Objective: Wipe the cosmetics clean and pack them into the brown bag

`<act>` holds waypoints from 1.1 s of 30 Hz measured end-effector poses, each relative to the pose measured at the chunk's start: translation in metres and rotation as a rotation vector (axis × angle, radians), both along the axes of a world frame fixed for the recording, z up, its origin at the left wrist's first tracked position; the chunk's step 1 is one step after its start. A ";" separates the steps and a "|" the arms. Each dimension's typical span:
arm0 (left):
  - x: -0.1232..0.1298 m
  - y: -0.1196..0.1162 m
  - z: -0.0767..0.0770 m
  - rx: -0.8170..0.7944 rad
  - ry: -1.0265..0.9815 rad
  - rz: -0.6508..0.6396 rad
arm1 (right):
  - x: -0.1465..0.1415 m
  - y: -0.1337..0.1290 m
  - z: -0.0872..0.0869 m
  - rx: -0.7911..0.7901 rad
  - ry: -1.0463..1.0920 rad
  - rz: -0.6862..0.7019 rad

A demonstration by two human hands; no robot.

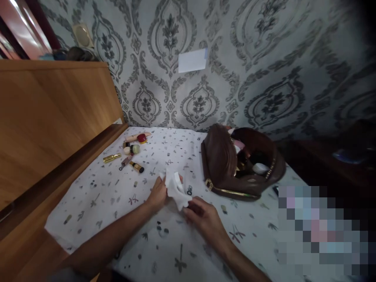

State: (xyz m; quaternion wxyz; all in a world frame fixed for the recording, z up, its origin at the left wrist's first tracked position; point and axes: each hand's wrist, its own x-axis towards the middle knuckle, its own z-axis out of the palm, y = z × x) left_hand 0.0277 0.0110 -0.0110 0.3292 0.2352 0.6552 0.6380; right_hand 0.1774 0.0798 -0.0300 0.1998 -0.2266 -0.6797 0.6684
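Note:
Between my two hands a crumpled white tissue or wipe [178, 194] is held just above the patterned white cloth [117, 215]. My left hand [158, 194] is closed around the tissue's left side, with part of its fingers hidden behind it. On the right, the thumb and fingers of my right hand [204, 215] pinch its lower corner. A brown handbag [219, 160] lies on the cloth to the right of my hands, its top gaping. Inside it show a white rounded object [260, 169] and other items too dark to name.
Several small cosmetics lie at the left: a gold tube [111, 158], a black-and-gold bottle [136, 167], a red-lidded jar [141, 138] and a green-tinted jar [134, 149]. A wooden panel [58, 117] borders the left, a patterned wall [173, 94] the back. The lower right is pixelated.

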 end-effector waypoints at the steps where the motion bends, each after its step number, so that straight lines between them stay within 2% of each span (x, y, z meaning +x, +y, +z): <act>1: 0.004 -0.001 0.003 0.013 -0.016 -0.061 | -0.001 0.000 0.001 -0.106 0.038 0.012; 3: 0.012 -0.003 0.007 0.034 -0.041 -0.236 | -0.002 0.000 0.001 -0.278 0.134 0.006; 6: 0.021 -0.005 0.010 0.064 -0.064 -0.505 | -0.003 0.002 -0.001 -0.435 0.264 -0.017; 8: 0.022 -0.006 0.010 0.081 -0.094 -0.576 | -0.002 0.004 -0.003 -0.512 0.301 0.010; 11: 0.017 -0.006 0.013 0.100 -0.153 -0.503 | 0.000 0.002 -0.003 -0.554 0.247 0.106; 13: 0.012 -0.006 0.016 0.130 -0.188 -0.398 | 0.001 -0.001 0.000 -0.529 0.173 0.197; 15: 0.009 -0.007 0.019 0.150 -0.213 -0.348 | 0.002 -0.003 0.003 -0.487 0.131 0.241; 17: 0.009 -0.008 0.019 0.116 -0.228 -0.421 | 0.000 -0.004 0.005 -0.459 0.131 0.182; 21: 0.017 -0.009 0.011 0.028 -0.208 -0.590 | -0.004 0.000 0.004 -0.459 0.193 -0.045; 25: 0.016 -0.006 0.004 0.043 -0.135 -0.557 | -0.002 0.007 0.007 -0.359 0.089 -0.062; 29: 0.002 -0.004 0.006 0.099 0.151 -0.465 | 0.006 0.016 0.023 -0.183 0.138 -0.212; 31: -0.002 -0.005 0.008 0.093 0.266 -0.512 | 0.010 0.022 0.031 -0.130 0.212 -0.282; 33: -0.003 -0.007 0.009 0.059 0.289 -0.542 | 0.012 0.027 0.035 -0.099 0.239 -0.300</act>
